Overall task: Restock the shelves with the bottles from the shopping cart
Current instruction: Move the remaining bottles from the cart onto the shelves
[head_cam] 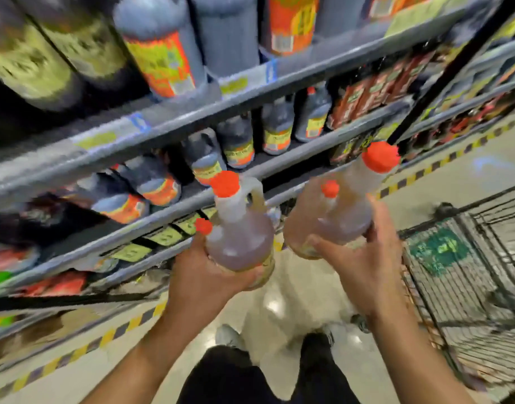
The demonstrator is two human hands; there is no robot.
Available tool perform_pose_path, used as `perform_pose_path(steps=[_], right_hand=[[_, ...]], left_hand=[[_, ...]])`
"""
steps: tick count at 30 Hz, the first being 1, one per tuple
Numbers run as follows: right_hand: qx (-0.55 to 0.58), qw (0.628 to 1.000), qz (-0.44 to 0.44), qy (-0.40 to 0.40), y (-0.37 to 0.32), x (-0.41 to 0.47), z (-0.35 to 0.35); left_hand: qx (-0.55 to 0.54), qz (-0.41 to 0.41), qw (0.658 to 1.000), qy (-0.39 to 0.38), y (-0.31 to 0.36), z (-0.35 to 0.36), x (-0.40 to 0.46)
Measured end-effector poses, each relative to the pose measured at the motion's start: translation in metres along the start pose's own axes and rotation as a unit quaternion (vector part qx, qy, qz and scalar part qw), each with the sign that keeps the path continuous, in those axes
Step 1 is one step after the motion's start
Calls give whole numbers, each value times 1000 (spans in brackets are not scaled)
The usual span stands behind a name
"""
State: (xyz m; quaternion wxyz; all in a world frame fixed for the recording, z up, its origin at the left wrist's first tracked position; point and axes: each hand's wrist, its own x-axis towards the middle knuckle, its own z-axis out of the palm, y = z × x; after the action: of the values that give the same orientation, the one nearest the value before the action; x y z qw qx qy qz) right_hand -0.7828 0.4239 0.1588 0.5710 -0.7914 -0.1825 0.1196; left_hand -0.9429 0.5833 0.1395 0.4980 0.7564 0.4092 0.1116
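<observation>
- My left hand [203,275] grips from below a bottle [240,237] of amber-brown liquid, with an orange cap [224,183] and a moulded handle at the neck; fingers curl round its lower body.
- A second small orange cap [203,225] shows just beside my left thumb; cannot tell what it belongs to.
- My right hand [364,258] holds a second amber bottle [344,208], tilted up to the right, orange cap [380,157] pointing toward the shelving. Fingers are wrapped round its base; a smaller orange cap [329,188] sits on its near shoulder.
- A third pale bottle body [298,225] appears pressed against the second one on its left; outline blurred.
- Both bottles are held in the air in front of the shelves [192,118], level with the lower tiers, touching no shelf.
- Shelves run diagonally; they carry dark-liquid bottles with orange and yellow labels [238,147]; larger ones stand on the top tier [163,45].
- Yellow price tags [166,236] line the shelf edges.
- Wire shopping cart [466,275] stands to my right, with a green panel inside.
- Floor [294,287] is pale and glossy, with yellow-black striped tape [75,354] along the shelf base.
- Picture is heavily motion-blurred.
</observation>
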Motion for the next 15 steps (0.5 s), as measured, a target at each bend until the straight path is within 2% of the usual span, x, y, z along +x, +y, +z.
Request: perform_pose_path(steps=[4,11,15], right_hand=[[69,997,-33,-5,-56,-11,51],[76,990,-119,-21,-136,-4,91],[93,983,-146,-60,-166,17,115]], left_hand=[[-41,35,998,34,5,-56,11],[-71,95,986,120,38,-132,12],[-78,73,981,164,49,-159,13]])
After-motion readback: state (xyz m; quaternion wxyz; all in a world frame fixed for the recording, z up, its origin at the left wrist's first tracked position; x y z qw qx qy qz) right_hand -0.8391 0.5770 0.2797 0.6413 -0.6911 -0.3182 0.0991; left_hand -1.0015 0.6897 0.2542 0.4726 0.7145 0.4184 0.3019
